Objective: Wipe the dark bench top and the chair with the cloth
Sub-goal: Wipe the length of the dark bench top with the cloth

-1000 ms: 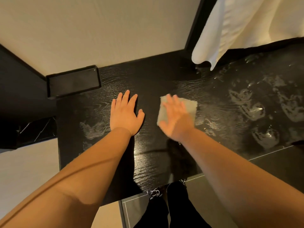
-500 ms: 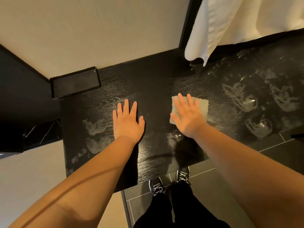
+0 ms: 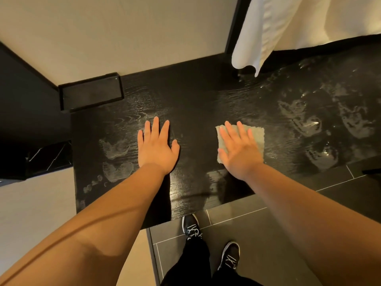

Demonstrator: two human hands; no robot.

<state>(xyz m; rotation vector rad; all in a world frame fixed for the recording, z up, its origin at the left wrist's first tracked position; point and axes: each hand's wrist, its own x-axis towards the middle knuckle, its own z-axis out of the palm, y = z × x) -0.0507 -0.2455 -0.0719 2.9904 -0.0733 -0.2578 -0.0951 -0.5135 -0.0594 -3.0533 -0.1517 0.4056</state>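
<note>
1. The cloth (image 3: 252,134) lies flat on the dark bench top (image 3: 195,104), centre-right of the frame.
2. The right hand (image 3: 239,150) presses it with straight fingers; the left hand (image 3: 156,146) rests flat, holding nothing.
3. The cloth looks soft and light and likely bunches; a palm over its middle should steady it.

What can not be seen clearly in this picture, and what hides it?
Head view only.
- cloth: mostly hidden under the right hand.
- bench top: right end cut off by the frame edge; a patch hidden under the left hand.
- white fabric: cut off by the top edge.
- chair: not in frame.
</note>
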